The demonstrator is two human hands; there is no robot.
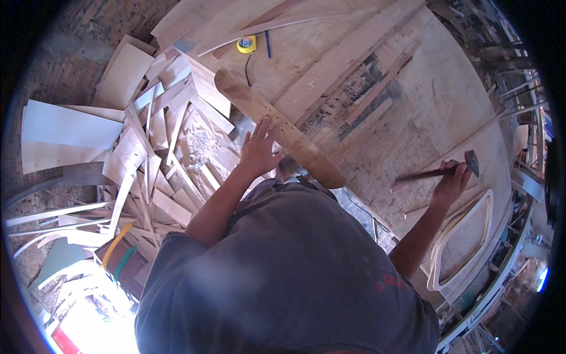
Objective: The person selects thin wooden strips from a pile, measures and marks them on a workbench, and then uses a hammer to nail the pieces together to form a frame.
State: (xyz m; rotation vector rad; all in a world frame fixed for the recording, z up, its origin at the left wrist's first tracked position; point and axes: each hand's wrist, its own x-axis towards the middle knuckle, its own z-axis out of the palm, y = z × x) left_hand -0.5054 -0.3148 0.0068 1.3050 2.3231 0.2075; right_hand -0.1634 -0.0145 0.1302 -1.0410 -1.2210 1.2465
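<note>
Nearest you, your grey shirt fills the lower view, and both forearms reach up from it. Your left hand (258, 148) is open, fingers spread, pressing flat on the long brown wooden plank with rounded ends (277, 127), which runs diagonally from above that hand down to just beside it on the right. Your right hand (451, 183) is well apart from the plank, closed around the dark handle of a hammer with a metal head (439, 171), the head just above your knuckles. Below that hand lies a pale rounded wooden frame (463, 239). Both hands work over the broad dusty wooden bench (436, 100). To the left of your left hand sits a heap of pale wood offcuts (159, 147). Farther beyond the plank's top end rests a yellow tape measure (246, 43), with a blue pencil (267, 44) just beside it.
</note>
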